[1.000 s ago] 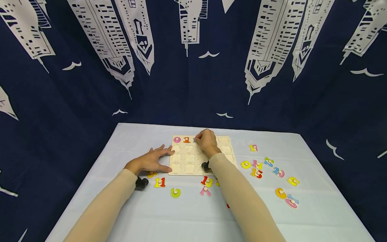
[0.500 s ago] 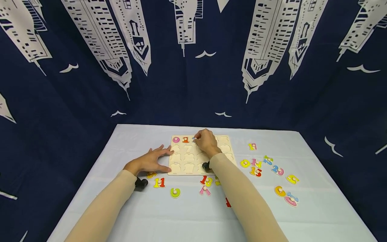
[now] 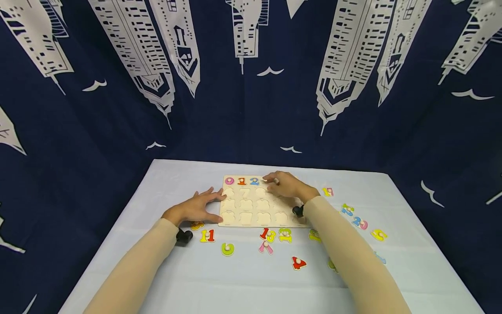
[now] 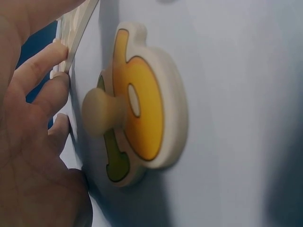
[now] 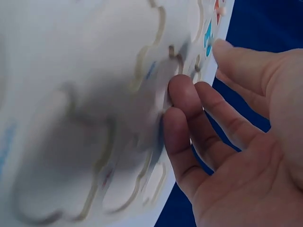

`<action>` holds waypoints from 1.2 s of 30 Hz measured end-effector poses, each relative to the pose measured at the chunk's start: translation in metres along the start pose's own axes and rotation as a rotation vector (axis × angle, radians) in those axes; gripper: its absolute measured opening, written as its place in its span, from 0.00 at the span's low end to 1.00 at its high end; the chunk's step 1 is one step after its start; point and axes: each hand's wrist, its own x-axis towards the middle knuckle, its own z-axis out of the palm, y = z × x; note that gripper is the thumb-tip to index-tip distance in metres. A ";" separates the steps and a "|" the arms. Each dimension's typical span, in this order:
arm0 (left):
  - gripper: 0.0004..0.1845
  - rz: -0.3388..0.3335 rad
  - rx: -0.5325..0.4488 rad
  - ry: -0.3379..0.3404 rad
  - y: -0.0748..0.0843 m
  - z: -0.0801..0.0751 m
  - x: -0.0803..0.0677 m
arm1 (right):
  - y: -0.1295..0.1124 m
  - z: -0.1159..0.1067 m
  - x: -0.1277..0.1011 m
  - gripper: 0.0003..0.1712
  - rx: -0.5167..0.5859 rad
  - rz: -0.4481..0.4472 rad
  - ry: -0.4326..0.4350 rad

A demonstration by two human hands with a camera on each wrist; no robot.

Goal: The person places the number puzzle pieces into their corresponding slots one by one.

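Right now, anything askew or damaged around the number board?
Nothing looks damaged. The red piece on the near side of the board lies askew, as loose pieces would; the 0, 1 and 2 sit upright in the top row.

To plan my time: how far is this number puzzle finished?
Done: pink 0, red 1 and blue 2 sit in the top row of the board. In hand: no piece shows in the right grip, over the board. Remaining: the other visible recesses are bare; 11 and red 4 lie loose, among others, on the table.
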 end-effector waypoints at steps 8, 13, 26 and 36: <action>0.48 -0.018 0.000 -0.014 0.001 0.000 0.002 | 0.007 -0.003 -0.033 0.24 0.016 -0.093 -0.012; 0.48 -0.021 0.011 -0.020 0.001 0.001 0.002 | 0.008 -0.003 -0.057 0.21 0.045 -0.140 -0.007; 0.48 -0.008 0.013 -0.019 0.001 -0.003 0.003 | 0.021 -0.006 -0.141 0.18 0.098 -0.086 0.024; 0.48 -0.022 -0.007 -0.016 0.003 -0.002 0.001 | 0.043 0.007 -0.217 0.14 0.135 -0.101 0.066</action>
